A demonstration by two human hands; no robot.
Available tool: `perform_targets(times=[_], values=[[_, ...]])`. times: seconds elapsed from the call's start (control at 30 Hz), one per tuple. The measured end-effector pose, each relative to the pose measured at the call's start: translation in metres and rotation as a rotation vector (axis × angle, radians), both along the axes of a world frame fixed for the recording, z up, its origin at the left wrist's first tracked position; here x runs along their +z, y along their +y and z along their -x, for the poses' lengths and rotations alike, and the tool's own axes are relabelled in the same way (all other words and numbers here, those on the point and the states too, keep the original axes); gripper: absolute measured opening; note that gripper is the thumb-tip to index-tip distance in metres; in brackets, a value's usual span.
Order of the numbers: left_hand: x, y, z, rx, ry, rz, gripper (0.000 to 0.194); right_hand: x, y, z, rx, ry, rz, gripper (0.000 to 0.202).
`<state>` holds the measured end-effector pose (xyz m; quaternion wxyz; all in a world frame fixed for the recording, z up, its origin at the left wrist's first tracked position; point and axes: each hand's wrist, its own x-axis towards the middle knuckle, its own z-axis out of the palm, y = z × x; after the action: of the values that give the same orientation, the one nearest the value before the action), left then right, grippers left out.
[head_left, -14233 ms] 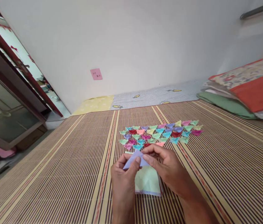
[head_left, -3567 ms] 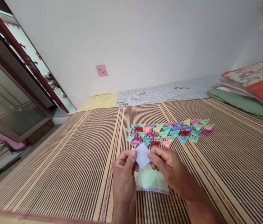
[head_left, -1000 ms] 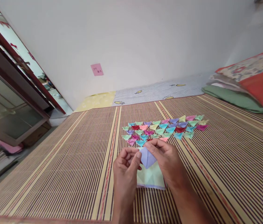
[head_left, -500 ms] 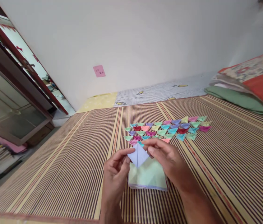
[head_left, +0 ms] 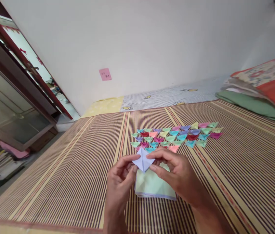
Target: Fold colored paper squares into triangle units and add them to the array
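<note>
A lavender piece of folded paper (head_left: 142,164), diamond-shaped with a crease down its middle, is held up between both hands. My left hand (head_left: 121,178) pinches its left corner between thumb and fingers. On the right corner my right hand (head_left: 174,169) is closed, its index finger resting on the paper's face. Just below lies a stack of square paper sheets (head_left: 155,187), pale green on top with lavender edges showing. Beyond my fingers, several small folded paper boats (head_left: 170,138) in many colours sit in rows; the nearest are partly hidden by my hands.
A striped bamboo mat (head_left: 79,175) spreads under everything. Folded bedding (head_left: 252,104) is piled at the far right. A pink note (head_left: 105,74) is stuck on the white wall (head_left: 152,39). At the left are a door (head_left: 13,107) and a pile of books (head_left: 1,162).
My right hand's fingers have moved left onto the folded paper and now press its right side. The left hand keeps its pinch. The view has shifted slightly.
</note>
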<state>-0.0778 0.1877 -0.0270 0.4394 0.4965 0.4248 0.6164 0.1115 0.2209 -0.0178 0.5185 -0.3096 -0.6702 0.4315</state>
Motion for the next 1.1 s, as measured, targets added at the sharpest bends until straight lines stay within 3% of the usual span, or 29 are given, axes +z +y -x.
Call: perform_targets(times=[0.17, 0.4, 0.6, 0.73, 1.1], values=[[0.007, -0.003, -0.006, 0.053, 0.042, -0.033, 0.012, 0.005, -0.003, -0.001, -0.002, 0.007, 0.001, 0.010], [0.008, -0.001, -0.014, 0.122, 0.070, -0.047, 0.011, 0.007, -0.006, 0.005, -0.085, 0.025, 0.067, 0.016], [0.012, -0.005, -0.019, 0.220, 0.167, -0.061, 0.020, 0.006, -0.004, 0.010, -0.103, 0.041, -0.007, 0.017], [0.014, -0.006, -0.021, 0.242, 0.232, -0.063, 0.014, 0.005, -0.005, 0.011, -0.086, 0.058, -0.014, 0.018], [0.013, -0.006, -0.032, 0.337, 0.132, -0.009, 0.022, 0.006, -0.008, 0.014, -0.122, 0.053, 0.005, 0.021]])
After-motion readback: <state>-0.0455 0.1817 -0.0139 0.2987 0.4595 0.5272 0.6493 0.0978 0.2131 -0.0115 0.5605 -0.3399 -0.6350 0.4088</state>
